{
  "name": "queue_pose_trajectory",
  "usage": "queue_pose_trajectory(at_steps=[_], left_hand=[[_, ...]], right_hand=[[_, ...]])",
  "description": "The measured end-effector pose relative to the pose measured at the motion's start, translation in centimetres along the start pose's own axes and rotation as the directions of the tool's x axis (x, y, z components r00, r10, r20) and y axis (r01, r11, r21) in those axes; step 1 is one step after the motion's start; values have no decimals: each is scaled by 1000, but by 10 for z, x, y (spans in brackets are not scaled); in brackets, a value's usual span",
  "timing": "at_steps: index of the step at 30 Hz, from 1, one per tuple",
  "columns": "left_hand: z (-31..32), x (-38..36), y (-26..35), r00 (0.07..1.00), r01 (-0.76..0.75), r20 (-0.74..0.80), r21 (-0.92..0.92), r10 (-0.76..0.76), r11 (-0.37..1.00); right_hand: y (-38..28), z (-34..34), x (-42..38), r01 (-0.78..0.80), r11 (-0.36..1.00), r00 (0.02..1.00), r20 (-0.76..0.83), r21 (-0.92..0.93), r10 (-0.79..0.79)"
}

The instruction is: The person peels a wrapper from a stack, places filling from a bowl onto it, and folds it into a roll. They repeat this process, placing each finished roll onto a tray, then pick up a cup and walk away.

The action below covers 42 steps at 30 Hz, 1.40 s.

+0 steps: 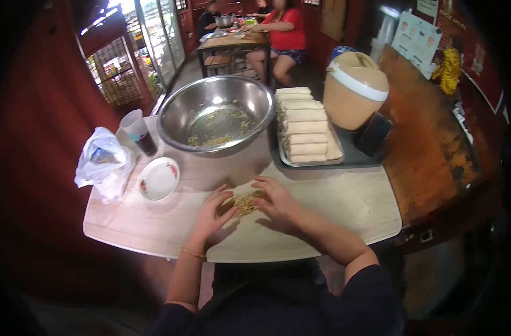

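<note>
A small heap of shredded vegetable filling (pixel 245 205) lies on the near part of the table, between my hands. My left hand (pixel 213 211) curves at its left end, fingers and thumb apart, the tips at the edge of the heap. From the other side my right hand (pixel 278 203) reaches over the right end, its fingers spread and bent. Whether a thin wrapper lies under the filling is hard to tell. Beyond my hands stands a large steel bowl (pixel 216 147) with scraps of filling inside. To its right, pale rolled wrappers (pixel 307 124) are stacked on a metal tray (pixel 338 151).
Left on the table (pixel 138 224) are a white floral saucer (pixel 159 179), a plastic cup (pixel 138 131) with dark liquid and a plastic bag (pixel 103 162). A beige jug (pixel 353 92) and dark phone (pixel 375 134) stand right. People sit at a table (pixel 233 41) behind.
</note>
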<state>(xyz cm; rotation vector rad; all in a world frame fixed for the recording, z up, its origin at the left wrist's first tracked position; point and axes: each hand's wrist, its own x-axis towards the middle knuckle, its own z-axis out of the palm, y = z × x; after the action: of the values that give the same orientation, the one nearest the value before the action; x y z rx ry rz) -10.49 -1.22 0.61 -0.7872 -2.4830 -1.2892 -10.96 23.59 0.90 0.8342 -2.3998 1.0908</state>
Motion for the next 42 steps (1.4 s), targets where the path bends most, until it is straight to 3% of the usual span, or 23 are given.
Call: queue_pose_trajectory(at_steps=[3, 6, 11, 16, 26, 29, 34, 42], left_hand=[[-2, 3, 0, 1000, -27, 16, 20, 27, 999], [-5, -1, 9, 1000, 24, -11, 3, -24, 1000], [-4, 0, 2, 998, -55, -28, -5, 54, 998], [-8, -1, 18, 997, 67, 51, -61, -64, 996], [-4, -3, 9, 995, 83, 58, -57, -79, 995], [0, -10, 3, 997, 78, 38, -112, -74, 991], [-6, -2, 7, 981, 109, -147, -111, -124, 988], [-3, -3, 0, 987, 95, -122, -80, -105, 992]], right_hand=[[0, -2, -1, 17, 998, 999, 27, 52, -18], [-5, 5, 0, -81, 988, 996, 56, 129, 75], [-5, 1, 1, 16, 998, 999, 50, 55, -19], [-3, 4, 0, 19, 997, 999, 42, 70, -22], [-7, 1, 1, 62, 997, 994, 83, 37, -65], [-17, -3, 0, 2, 997, 996, 89, 71, -8], [-7, 0, 1, 49, 998, 995, 89, 25, -51], [-30, -12, -1, -30, 998, 994, 108, 55, 24]])
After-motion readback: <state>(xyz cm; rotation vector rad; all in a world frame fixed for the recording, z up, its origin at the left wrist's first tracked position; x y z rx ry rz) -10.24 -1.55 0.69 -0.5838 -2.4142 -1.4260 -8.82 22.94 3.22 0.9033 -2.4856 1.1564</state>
